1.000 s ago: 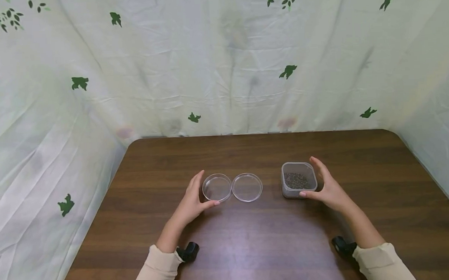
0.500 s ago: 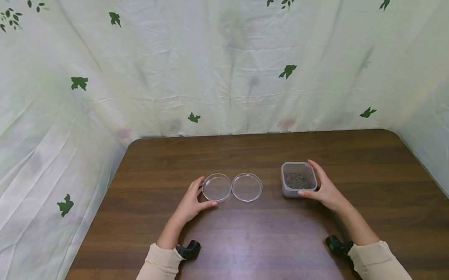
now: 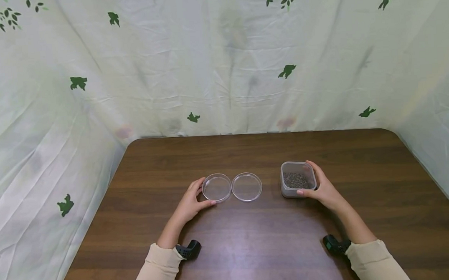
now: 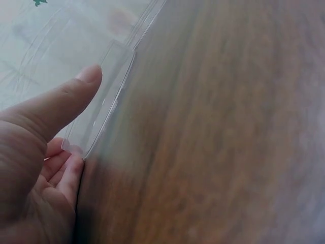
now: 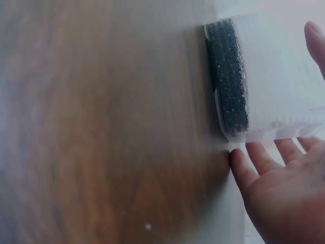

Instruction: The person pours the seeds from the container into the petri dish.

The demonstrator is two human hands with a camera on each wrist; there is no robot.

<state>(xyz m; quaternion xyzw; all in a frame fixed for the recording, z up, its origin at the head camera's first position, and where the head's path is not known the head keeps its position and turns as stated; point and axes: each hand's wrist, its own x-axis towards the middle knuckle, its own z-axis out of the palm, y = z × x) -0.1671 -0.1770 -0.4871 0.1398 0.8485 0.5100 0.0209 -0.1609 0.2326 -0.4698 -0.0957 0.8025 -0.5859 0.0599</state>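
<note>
My left hand (image 3: 189, 205) is round the left side of a clear, shallow petri dish (image 3: 217, 188), thumb at its near edge and fingers at its far-left edge. A matching clear round dish (image 3: 246, 187) lies just right of it, rims almost touching. In the left wrist view, the dish wall (image 4: 109, 96) stands between thumb and fingers. My right hand (image 3: 326, 192) holds a squarish clear plastic container (image 3: 289, 193) by its right side, thumb at the front, fingers behind. Dark small grains (image 5: 228, 76) form a layer in its bottom. Both dishes and the container rest on the table.
The brown wooden table (image 3: 229, 248) has its far edge against a pale curtain (image 3: 221, 65) with green bird and leaf prints. Curtain also hangs on both sides. Dark wrist devices (image 3: 189, 250) sit at both sleeve cuffs.
My left fingers have drawn in closer to the petri dish. My right hand has shifted slightly left and closed in on the container. Dishes and container stay about where they were.
</note>
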